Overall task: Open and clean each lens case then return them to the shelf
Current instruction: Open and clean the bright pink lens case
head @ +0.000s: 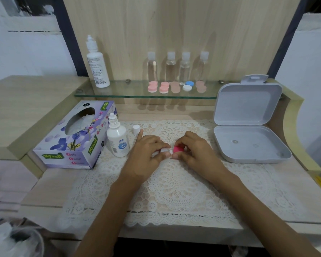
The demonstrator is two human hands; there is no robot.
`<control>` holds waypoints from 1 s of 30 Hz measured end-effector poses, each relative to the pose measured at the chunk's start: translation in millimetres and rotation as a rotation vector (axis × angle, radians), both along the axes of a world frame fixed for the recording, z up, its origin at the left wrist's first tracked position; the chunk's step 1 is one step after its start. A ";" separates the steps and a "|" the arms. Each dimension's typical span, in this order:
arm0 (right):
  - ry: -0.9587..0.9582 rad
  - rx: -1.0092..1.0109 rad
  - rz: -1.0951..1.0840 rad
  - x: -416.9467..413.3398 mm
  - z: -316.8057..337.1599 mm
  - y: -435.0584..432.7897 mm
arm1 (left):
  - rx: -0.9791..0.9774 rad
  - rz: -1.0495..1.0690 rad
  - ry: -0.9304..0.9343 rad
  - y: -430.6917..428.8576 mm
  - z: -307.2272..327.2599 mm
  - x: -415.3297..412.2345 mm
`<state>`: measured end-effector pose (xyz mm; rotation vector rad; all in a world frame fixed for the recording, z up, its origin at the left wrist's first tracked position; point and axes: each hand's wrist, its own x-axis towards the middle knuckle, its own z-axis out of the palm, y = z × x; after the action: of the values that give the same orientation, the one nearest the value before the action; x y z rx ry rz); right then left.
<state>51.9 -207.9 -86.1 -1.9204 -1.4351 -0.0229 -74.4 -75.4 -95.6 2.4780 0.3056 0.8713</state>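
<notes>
At frame centre, left grip (148,152) and right grip (194,151) pinch one lens case (164,150), apparently unscrewing its pink cap (178,149); five more cases (175,87) sit on the shelf (119,94) above, whether cleaned is unclear.

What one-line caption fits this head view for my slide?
The left hand and right hand grip a white-and-pink lens case over the lace mat, five more cases on the glass shelf.
</notes>
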 end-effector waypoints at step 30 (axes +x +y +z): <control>0.040 0.015 -0.047 -3.7 -1.6 -4.7 | 0.005 0.020 -0.019 -1.6 -0.1 -0.8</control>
<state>48.1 -212.7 -87.8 -1.9318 -1.3598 -0.0166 -75.2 -76.9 -95.7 2.4744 0.3230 0.9042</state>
